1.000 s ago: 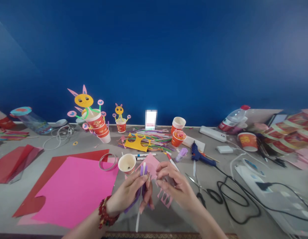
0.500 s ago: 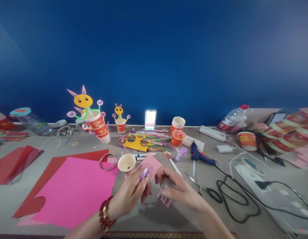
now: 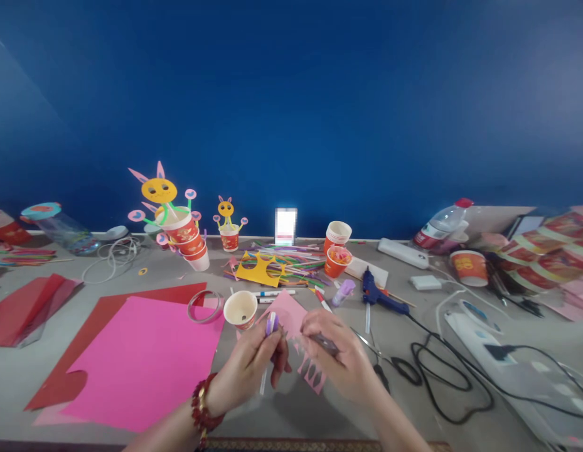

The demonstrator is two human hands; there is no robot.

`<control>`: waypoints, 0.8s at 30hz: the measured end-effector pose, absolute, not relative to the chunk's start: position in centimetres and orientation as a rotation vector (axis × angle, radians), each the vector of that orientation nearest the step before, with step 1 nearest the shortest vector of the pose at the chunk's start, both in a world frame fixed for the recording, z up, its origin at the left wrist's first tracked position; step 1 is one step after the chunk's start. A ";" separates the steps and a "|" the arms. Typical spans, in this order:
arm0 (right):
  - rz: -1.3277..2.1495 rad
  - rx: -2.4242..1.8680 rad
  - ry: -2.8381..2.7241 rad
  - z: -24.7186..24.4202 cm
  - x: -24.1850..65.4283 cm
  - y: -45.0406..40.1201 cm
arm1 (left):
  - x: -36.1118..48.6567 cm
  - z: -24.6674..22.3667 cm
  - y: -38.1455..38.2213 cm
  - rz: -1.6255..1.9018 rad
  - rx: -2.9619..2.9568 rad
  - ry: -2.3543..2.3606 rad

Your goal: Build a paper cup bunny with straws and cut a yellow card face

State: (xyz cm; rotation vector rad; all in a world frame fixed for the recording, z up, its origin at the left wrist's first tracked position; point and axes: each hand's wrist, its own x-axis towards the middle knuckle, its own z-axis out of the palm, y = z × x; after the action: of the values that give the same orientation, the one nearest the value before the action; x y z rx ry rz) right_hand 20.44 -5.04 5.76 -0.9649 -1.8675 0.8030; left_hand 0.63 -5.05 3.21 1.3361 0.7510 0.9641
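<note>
My left hand (image 3: 253, 361), with a red bead bracelet (image 3: 204, 405) at its wrist, pinches a small purple-and-white piece (image 3: 272, 323) upright between thumb and fingers. A thin pale strip (image 3: 263, 381) shows below those fingers. Close by on the right, my right hand (image 3: 336, 351) is curled around a greyish object (image 3: 326, 343), blurred and mostly hidden. Pink paper (image 3: 287, 307) lies behind the hands, and a pink offcut with cut-out holes (image 3: 314, 375) is beside my right fingers. A paper cup (image 3: 240, 309) stands just beyond my left hand.
Pink sheets (image 3: 154, 358) cover the left. Behind are yellow cut paper (image 3: 260, 270), drinking straws (image 3: 305, 271) and cup figures with yellow faces (image 3: 178, 229). Scissors (image 3: 378, 355), a blue glue gun (image 3: 378, 294), its black cable (image 3: 439, 351) and a power strip (image 3: 489, 351) lie right.
The purple piece has tilted more upright in my left hand, and the pale strip has come into view below. My right hand has turned, showing the greyish object at another angle.
</note>
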 end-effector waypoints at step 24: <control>0.710 -0.903 -2.136 10.9 19.9 -4.6 | 1.1 3.6 -4.9 0.909 1.357 0.722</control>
State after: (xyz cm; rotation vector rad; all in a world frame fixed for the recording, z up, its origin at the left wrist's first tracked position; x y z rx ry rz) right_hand 19.95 -4.59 10.87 -0.9031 -2.1360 0.7097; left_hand 1.12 -4.88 3.61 1.3569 0.7219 0.9090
